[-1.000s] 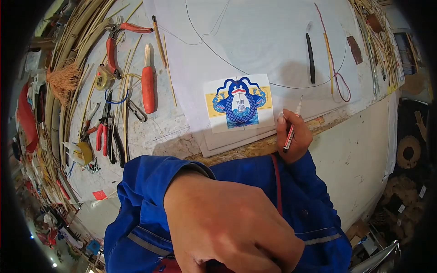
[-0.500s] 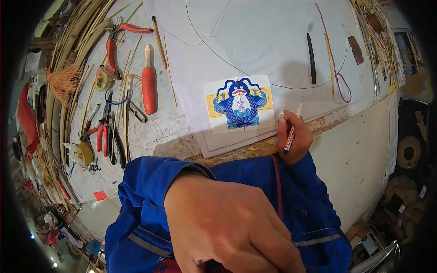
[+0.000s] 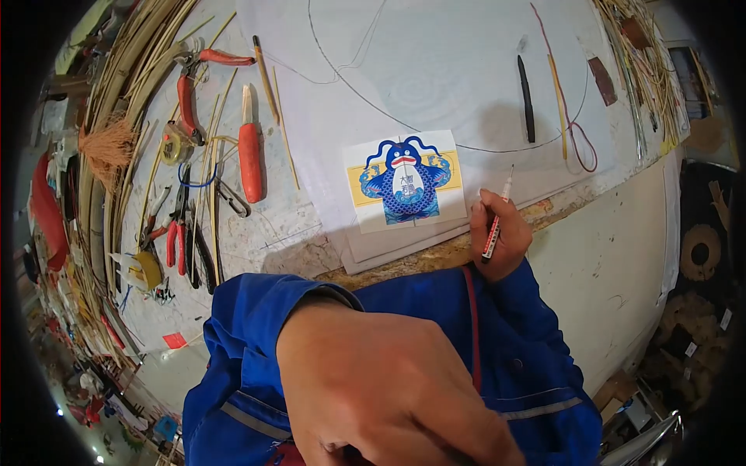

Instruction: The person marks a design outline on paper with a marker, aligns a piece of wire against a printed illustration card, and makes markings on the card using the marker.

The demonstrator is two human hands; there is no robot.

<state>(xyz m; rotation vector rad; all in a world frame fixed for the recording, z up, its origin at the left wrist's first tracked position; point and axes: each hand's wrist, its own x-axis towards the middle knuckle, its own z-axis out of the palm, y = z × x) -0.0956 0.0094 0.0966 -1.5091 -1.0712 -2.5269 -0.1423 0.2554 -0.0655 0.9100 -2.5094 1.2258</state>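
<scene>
My right hand (image 3: 507, 233) rests at the table's near edge, its fingers closed around a white marker pen (image 3: 508, 188) with red print. The pen's thin tip points up and away, over the white sheet. Left of that hand lies a printed picture (image 3: 404, 182) of a blue fish-like figure on a yellow band, with a line drawn down its middle. Close to the camera, my left hand (image 3: 381, 380) is raised in front of my blue jacket with its fingers curled. The lower frame edge cuts off its fingertips, so anything in them is hidden.
Large white paper (image 3: 435, 70) bears a curved dark line. A black pen (image 3: 526, 97) and a red cord (image 3: 579, 144) lie on the right. Leftward are a red-handled knife (image 3: 249, 155), pruning shears (image 3: 186, 101), pliers (image 3: 177, 245), a tape roll (image 3: 145, 270) and bamboo strips (image 3: 128, 101).
The view has shifted slightly, so the table things sit a little differently in frame. My left hand has moved slightly; my right hand keeps its hold on the marker pen.
</scene>
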